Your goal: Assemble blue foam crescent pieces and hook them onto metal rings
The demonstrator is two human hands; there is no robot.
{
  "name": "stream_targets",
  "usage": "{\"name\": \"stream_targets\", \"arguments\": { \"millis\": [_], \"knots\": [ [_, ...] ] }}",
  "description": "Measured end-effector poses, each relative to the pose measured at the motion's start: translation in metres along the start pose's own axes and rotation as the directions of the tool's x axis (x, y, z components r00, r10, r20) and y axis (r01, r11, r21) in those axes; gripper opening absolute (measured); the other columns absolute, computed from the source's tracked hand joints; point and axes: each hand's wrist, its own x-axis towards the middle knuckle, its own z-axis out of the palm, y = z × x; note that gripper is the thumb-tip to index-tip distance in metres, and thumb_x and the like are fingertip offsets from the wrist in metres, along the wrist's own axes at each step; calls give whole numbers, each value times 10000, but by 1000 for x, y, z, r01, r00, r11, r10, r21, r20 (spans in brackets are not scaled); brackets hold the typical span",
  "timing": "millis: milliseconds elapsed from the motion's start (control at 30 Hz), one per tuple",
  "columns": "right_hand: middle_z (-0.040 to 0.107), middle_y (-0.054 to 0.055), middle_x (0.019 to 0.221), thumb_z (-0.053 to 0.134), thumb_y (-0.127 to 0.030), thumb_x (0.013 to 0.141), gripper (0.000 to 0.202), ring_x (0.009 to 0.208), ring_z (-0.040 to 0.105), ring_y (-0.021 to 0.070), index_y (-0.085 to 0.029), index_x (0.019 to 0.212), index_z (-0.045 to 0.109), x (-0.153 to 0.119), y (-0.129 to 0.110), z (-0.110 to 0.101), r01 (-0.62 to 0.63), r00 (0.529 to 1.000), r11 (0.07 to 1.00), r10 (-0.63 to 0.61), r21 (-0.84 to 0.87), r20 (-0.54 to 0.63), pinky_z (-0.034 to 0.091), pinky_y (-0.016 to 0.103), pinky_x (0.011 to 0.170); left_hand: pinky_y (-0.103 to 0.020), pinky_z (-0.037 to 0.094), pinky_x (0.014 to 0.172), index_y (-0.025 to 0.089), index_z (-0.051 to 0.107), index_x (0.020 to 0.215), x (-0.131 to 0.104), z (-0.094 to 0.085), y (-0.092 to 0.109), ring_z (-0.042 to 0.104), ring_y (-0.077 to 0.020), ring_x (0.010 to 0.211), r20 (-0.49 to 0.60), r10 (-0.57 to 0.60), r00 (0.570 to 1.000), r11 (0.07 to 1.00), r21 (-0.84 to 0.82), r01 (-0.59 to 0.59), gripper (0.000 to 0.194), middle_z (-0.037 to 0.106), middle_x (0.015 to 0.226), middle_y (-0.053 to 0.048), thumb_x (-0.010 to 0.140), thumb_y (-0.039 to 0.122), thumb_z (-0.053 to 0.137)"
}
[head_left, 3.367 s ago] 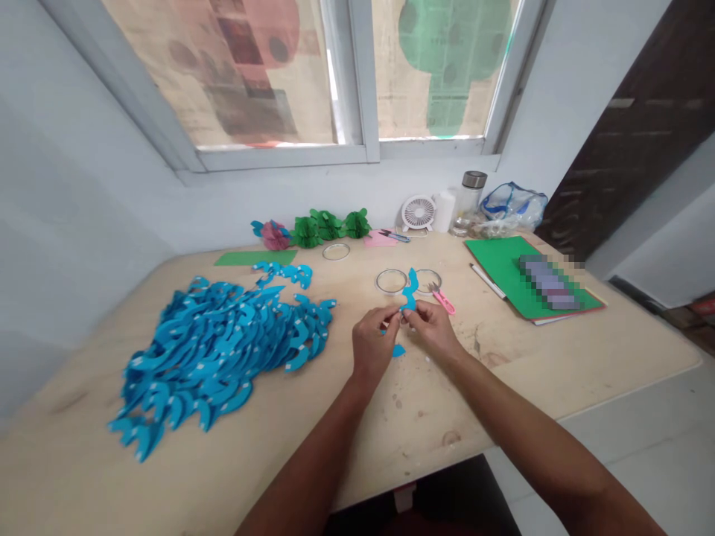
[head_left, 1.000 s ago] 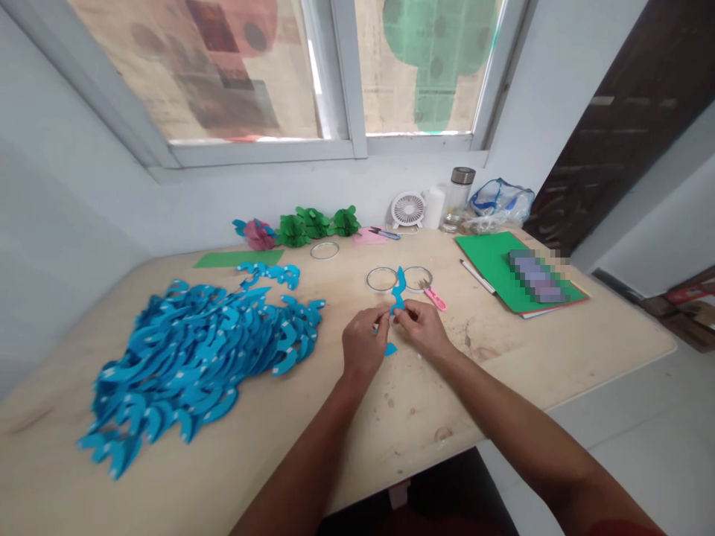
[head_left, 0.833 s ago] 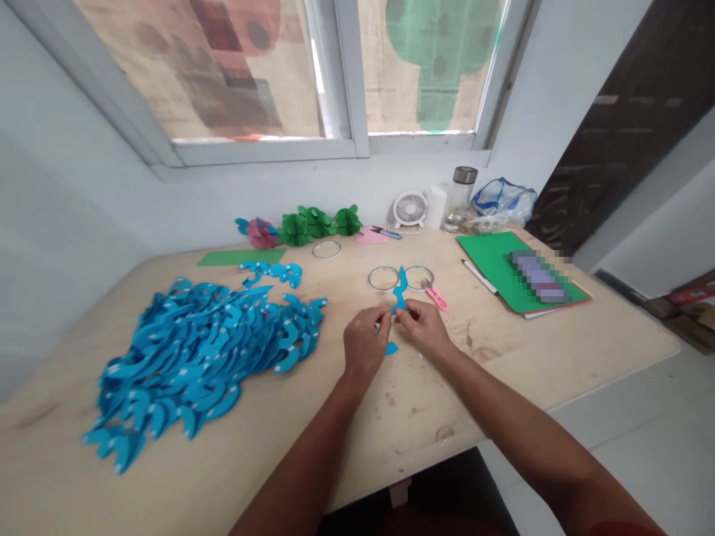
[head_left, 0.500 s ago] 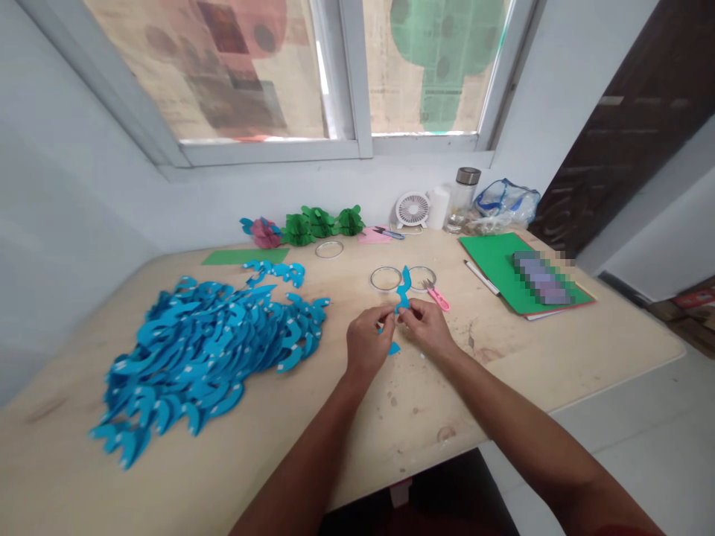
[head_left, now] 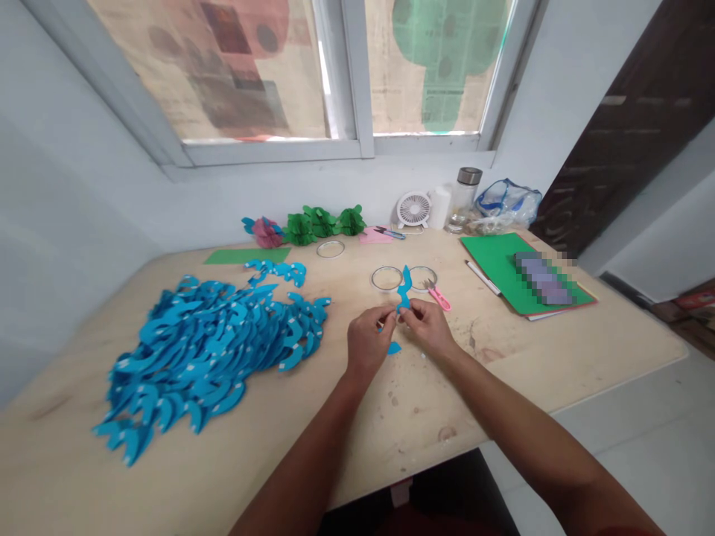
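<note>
Both hands meet over the middle of the wooden table, pinching a wavy blue paper cutout (head_left: pixel 405 281). My left hand (head_left: pixel 369 335) has its fingertips closed on the lower part of the cutout. From the other side, my right hand (head_left: pixel 429 325) pinches it just below the curved upper end, which points away from me. A blue paper tip (head_left: pixel 394 348) shows beneath my left hand; whether it belongs to the same piece is hidden. Behind the hands lie two tape rolls (head_left: pixel 386 278) and pink-handled thread snips (head_left: pixel 439 295).
A big heap of blue paper cutouts (head_left: pixel 206 350) with white squares covers the left. Right are a green sheet (head_left: pixel 491 257), a blurred-out item (head_left: pixel 541 279) and a pen (head_left: pixel 483 277). Along the wall stand green paper decorations (head_left: pixel 321 222), a small fan (head_left: pixel 414 210) and a bottle (head_left: pixel 462 199).
Almost nothing differs. Both hands keep the same pinch on the blue paper cutout, and the whole view has shifted very slightly.
</note>
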Motion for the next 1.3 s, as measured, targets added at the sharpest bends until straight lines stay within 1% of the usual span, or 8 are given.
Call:
{"name": "stream_targets", "arguments": {
  "millis": [200,333,567,800,967,1133,1300],
  "knots": [
    [453,-35,523,502,-322,780,231,498,387,98,-157,636,574,-1,0,1,-3,1000,1000,3,-10,0,288,225,499,-249,498,684,198,708,835,0,-2,2,661,-154,731,16,-6,1000,1000,27,5,195,731,844,-34,791,197,518],
    [438,-39,517,499,-315,781,226,495,375,98,-158,636,572,-1,-1,0,-2,1000,1000,2,-11,10,280,226,493,-254,494,680,193,708,813,1,-2,2,659,-160,740,5,-1,1000,999,34,0,194,730,847,-38,785,192,516],
    [484,-27,542,502,-314,781,220,520,411,106,-159,643,575,-1,-3,0,-7,1000,1000,7,-3,12,307,225,511,-245,490,673,194,704,794,2,-1,3,657,-154,725,4,-32,999,999,13,32,195,730,828,-33,783,197,509],
    [489,-25,554,501,-302,781,217,523,413,104,-157,639,576,-1,-2,0,-6,1000,1000,6,-9,15,312,225,517,-233,484,665,194,698,803,2,-2,3,657,-149,739,11,-33,999,999,-24,33,195,728,826,-23,786,207,504],
    [502,-19,566,500,-295,781,211,534,424,106,-155,646,583,0,-1,-1,-9,1000,1000,10,-14,13,325,225,528,-232,489,667,194,700,788,2,-2,3,658,-146,732,9,-25,1000,999,-36,26,194,729,828,-20,783,200,506],
    [539,-11,588,505,-302,777,210,543,445,109,-153,663,599,1,0,-2,-22,1000,999,22,-34,9,343,228,544,-229,501,680,198,705,825,2,-1,1,665,-146,752,19,-2,1000,999,-49,3,199,730,854,-22,779,183,511],
    [553,-4,603,507,-310,775,210,553,455,114,-156,664,596,0,-1,-2,-31,999,999,32,-26,8,349,230,545,-241,508,705,196,707,832,2,-2,2,666,-154,788,19,14,1000,1000,-22,-13,203,728,880,-35,783,179,511]
  ]
}}
